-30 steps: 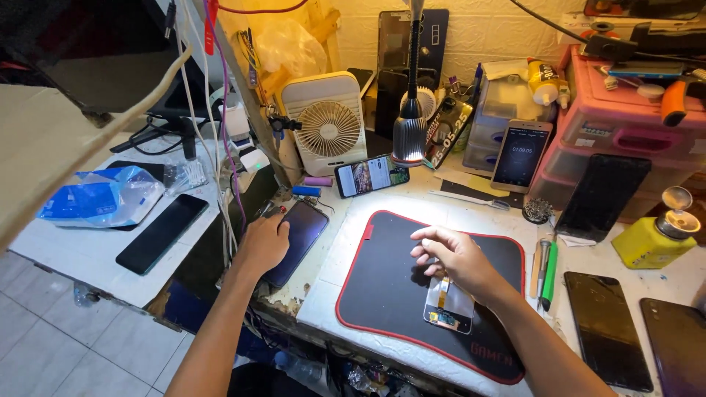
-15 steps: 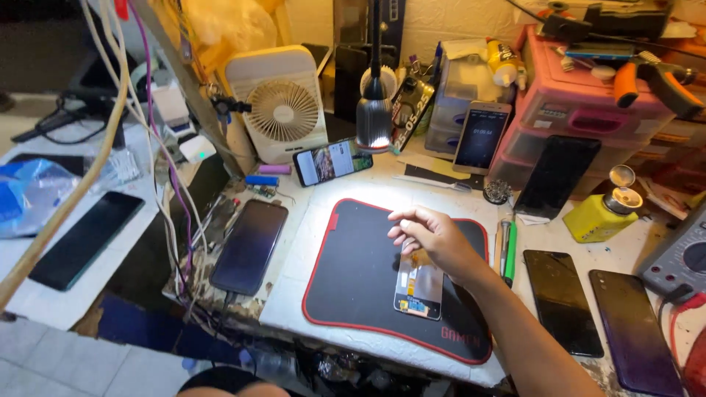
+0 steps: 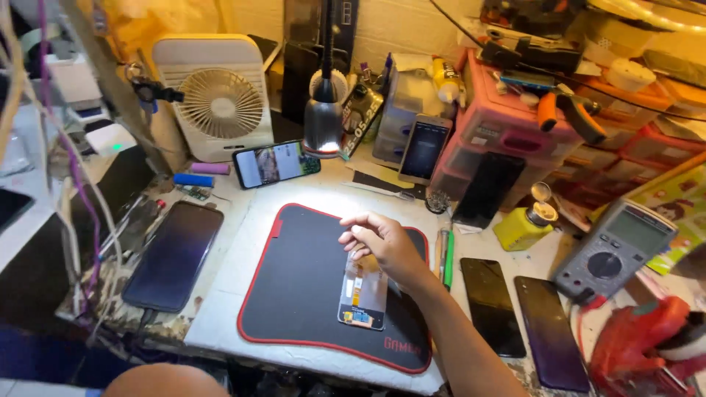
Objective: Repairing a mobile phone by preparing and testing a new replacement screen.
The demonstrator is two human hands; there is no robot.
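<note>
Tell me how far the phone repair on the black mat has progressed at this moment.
Done: the opened phone lies on the black mat with its back cover off and its inner parts exposed. In hand: the right hand rests on the phone's top edge; its grip is hidden. Left: the phone is not yet closed. The left hand is out of view.
</note>
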